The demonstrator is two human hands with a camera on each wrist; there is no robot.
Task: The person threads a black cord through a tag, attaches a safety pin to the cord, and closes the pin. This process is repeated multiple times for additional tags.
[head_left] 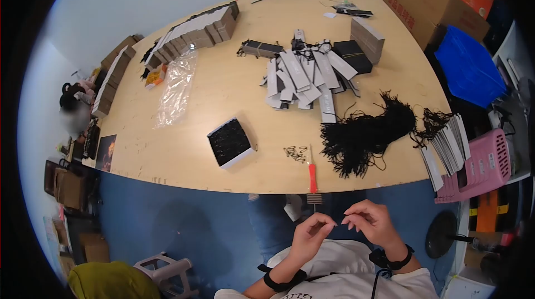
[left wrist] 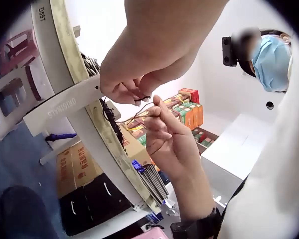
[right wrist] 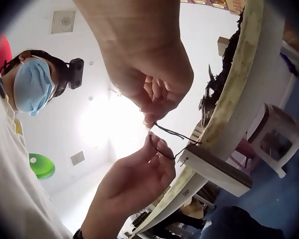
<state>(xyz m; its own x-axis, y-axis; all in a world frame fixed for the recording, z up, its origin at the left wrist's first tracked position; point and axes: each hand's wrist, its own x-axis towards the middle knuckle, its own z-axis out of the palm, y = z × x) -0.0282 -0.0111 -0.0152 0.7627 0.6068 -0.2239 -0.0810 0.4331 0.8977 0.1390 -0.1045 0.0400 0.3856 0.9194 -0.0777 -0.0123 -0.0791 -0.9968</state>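
Both hands are raised close together in front of the person's chest, just off the table's near edge. The left hand point(head_left: 309, 238) pinches a thin black cord point(left wrist: 134, 118) with thumb and fingers. Facing it, the right hand point(head_left: 373, 225) pinches another part of the same cord point(right wrist: 172, 132), fingertips almost meeting the left ones. From the cord hangs a long white hang tag point(left wrist: 65, 105) printed "ORIGINALS", with a small hole near its end. In the right wrist view the tag point(right wrist: 217, 172) appears edge-on, below the cord.
On the table point(head_left: 223, 76) lie a pile of tags point(head_left: 304, 76), a heap of black cords point(head_left: 368, 135), a box of black pieces point(head_left: 229, 143), a red-handled tool point(head_left: 312, 178) and small metal pins point(head_left: 295, 154). A pink basket point(head_left: 482, 165) stands at right, a stool point(head_left: 167, 271) below left.
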